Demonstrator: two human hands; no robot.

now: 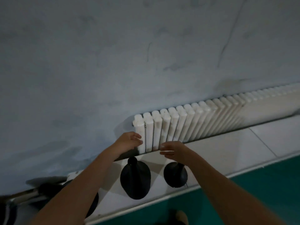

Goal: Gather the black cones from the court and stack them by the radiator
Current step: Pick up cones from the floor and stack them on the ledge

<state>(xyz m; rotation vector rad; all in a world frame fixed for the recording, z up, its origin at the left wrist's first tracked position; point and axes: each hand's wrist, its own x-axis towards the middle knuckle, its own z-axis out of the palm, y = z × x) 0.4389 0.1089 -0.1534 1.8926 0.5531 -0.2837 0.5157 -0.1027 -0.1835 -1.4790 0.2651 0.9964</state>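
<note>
1. Black cones first: the middle cone (135, 179) and the right cone (175, 175) stand on the white tiled strip (227, 151) at the foot of the radiator (186, 124), side by side with a gap between them, each on its own base.
2. Your left grip (129, 142) is released, its fingers loosely curled around nothing. Its fingertips are at the radiator's first column, but you cannot tell whether they touch it. The middle cone's tip sits just below this wrist, untouched.
3. Your right grip (172, 150) is released too, fingers spread and relaxed, holding nothing. It hovers just above the right cone, whose tip is hidden behind your wrist.
4. A dark rounded shape (93, 203) lies under your left forearm, too covered to identify.
5. Green floor (259, 192) borders the strip on your side, and a blue-grey wall (113, 62) rises behind the radiator.
</note>
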